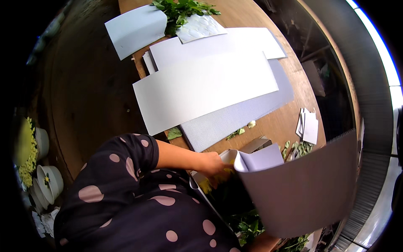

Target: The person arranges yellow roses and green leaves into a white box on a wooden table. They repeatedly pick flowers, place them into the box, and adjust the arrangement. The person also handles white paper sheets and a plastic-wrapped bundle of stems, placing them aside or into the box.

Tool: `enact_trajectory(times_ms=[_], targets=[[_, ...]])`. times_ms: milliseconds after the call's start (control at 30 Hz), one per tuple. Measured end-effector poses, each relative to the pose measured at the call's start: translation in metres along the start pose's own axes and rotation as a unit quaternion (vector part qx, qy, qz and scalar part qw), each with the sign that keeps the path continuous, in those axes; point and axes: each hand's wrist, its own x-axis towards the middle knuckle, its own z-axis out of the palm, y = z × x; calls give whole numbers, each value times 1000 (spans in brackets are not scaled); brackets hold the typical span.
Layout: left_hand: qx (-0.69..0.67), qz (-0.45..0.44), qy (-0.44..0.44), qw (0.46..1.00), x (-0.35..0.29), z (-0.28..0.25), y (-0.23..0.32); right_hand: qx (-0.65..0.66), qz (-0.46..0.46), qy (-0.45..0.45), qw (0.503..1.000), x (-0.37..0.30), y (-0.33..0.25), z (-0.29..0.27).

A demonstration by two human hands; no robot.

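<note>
A large corrugated cardboard sheet (300,189), in shadow on its near side, curves around a bunch of flowers in front of me. Yellow petals (205,185) show beside my left hand (213,167), whose fingers are closed at the sheet's folded edge. Green leaves and stems (247,227) stick out below, toward my body. At the lower edge, my right hand (263,242) is beside those leaves, partly under the sheet; its fingers are hidden.
White cardboard sheets (205,84) lie stacked on the wooden table (300,82), over a ribbed sheet (235,119). Leafy greens (180,12) are at the far end. Small white cards (310,128) and loose leaves (301,149) lie at right. White buckets (51,182) stand at left.
</note>
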Motion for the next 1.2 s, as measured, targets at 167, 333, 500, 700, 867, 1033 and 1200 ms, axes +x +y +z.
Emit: enact_trajectory(times_ms=[167,333,500,700,867,1033,1200], targets=[[-39,-106,-2,994,-1,-3,7,-410,230,-298,830,28,57,81],[-36,-87,56,994,-3,4,1,-443,256,-296,807,2,81,84],[-3,-51,102,993,2,35,-17,-453,210,-294,815,-12,95,81],[2,66,271,960,0,65,-38,-537,154,-296,775,-26,111,87],[-304,-105,272,907,-26,29,-27,-586,130,-278,750,-30,116,94],[-311,-51,-115,942,-2,-35,47,-621,126,-268,726,-36,125,89],[-353,-161,-342,856,13,-31,87,-740,177,-320,564,-34,130,98]])
